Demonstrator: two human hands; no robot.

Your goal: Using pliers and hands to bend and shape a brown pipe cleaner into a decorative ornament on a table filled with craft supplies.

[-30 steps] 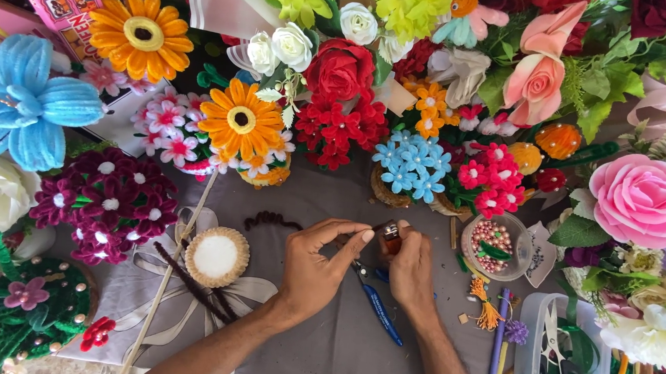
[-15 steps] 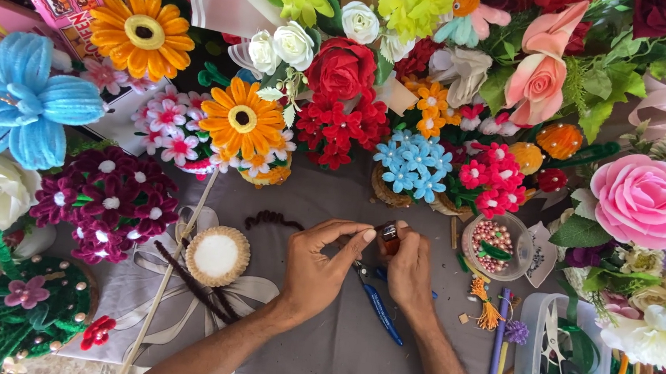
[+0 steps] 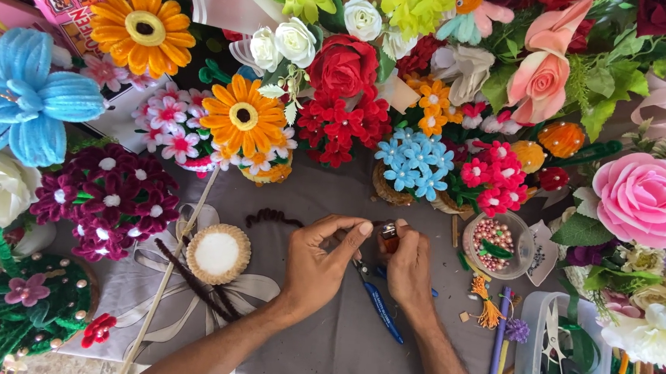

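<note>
At the far left, a blue pipe-cleaner flower (image 3: 24,93) and a cluster of dark magenta flowers (image 3: 105,201) edge a grey cloth (image 3: 324,333) that covers the work surface. Further in, a round white pad with a woven tan rim (image 3: 218,253) lies on a pale ribbon bow (image 3: 253,288), with a short dark brown pipe cleaner (image 3: 271,217) just beyond it. The left hand (image 3: 320,267) comes next, thumb and forefinger pinched together, though what they pinch is too small to tell. A pair of blue-handled pliers (image 3: 378,304) lies on the cloth between the two wrists. The right hand (image 3: 410,270) is closed around a small orange lighter (image 3: 388,237), whose top shows above the knuckles, close to the left fingertips. To the right sits a clear round dish of pink and pearl beads (image 3: 496,243), then a small orange tassel (image 3: 484,307), and at the far right a clear plastic box (image 3: 532,361) holding green-handled scissors (image 3: 561,361).
</note>
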